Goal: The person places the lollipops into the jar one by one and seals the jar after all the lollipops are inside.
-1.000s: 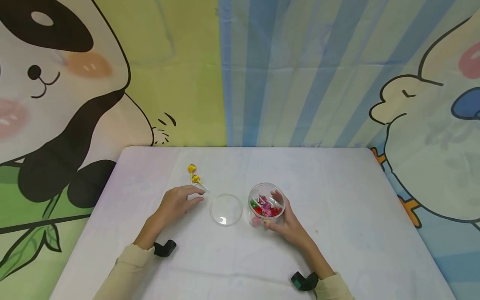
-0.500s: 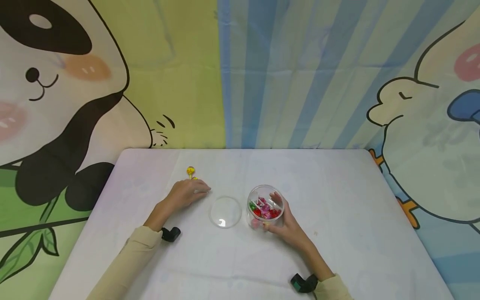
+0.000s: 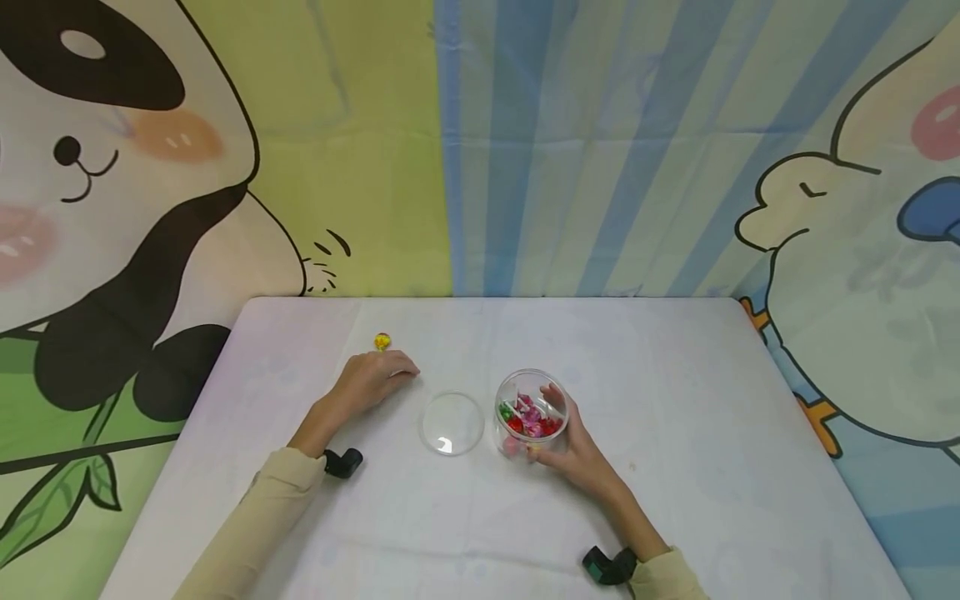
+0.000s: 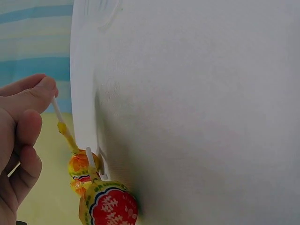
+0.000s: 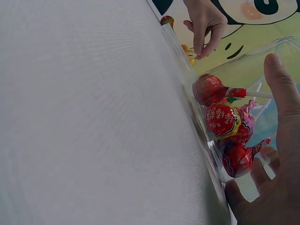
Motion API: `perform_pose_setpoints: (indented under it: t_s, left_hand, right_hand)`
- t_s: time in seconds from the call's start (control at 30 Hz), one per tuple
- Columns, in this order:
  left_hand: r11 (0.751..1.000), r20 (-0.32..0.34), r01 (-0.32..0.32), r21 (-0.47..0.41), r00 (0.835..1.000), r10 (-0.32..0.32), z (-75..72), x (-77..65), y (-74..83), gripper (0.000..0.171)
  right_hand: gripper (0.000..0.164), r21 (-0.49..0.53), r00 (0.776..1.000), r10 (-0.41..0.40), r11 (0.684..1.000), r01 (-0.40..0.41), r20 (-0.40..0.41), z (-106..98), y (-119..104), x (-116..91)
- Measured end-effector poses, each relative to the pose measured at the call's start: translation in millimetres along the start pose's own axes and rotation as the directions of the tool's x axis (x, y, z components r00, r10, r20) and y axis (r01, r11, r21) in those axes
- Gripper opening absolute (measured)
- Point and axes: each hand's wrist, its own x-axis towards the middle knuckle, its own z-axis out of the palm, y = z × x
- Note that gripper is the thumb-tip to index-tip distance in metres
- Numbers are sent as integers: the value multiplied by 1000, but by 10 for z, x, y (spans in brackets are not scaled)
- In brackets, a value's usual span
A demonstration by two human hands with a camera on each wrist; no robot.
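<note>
In the left wrist view, my left hand (image 4: 23,117) pinches the white stick of a yellow-wrapped lollipop (image 4: 80,165) between thumb and fingertip. A second yellow lollipop (image 4: 110,204) with a red label is nearer that camera. The head view shows one yellow candy head (image 3: 382,341) just beyond the left hand (image 3: 372,379), which hides the other. My right hand (image 3: 567,433) grips the side of a clear, lidless jar (image 3: 517,379). Inside the jar lie several lollipops (image 5: 222,119) in red, pink and green wrappers. The thumb and fingers curve around its wall.
A clear round lid (image 3: 452,424) lies flat on the white-covered table (image 3: 675,375), between the left hand and the jar. Behind the table's back edge hangs a cartoon-printed curtain (image 3: 600,167).
My left hand has moved a little forward and right over the near yellow lollipop and now pinches its stick. The right hand and jar have stayed in place.
</note>
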Motion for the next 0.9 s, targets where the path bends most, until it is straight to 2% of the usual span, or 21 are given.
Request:
perform_pose_setpoints:
  t_s: [0.17,0.3,0.5,0.6,0.7,0.9]
  left_hand:
    - [999,-50,-9,-39,999,7,-13,38,26,16]
    - [997,-94,-44,-57,995,39,-23,68,63,16]
    - [995,-212,-83,-52,975,70,-91,50,86,27]
    - [996,-273,-73,-53,960,56,-151,-53,68,29]
    - [998,-313,-35,-56,950,16,-205,-209,24,27]
    - [994,-325,97,-52,940,-109,-259,-516,-52,24]
  right_hand:
    - [101,-6,1000,-7,1000,7,2,0,18,9]
    - [101,-8,1000,-7,1000,7,3,1,36,10]
    - [101,-17,1000,-10,1000,10,-4,7,51,16]
    - [102,-19,1000,-13,1000,13,-4,14,49,22]
    - [102,-26,1000,-8,1000,8,-8,14,45,24]
    - [103,-38,1000,7,999,-8,-15,5,15,19]
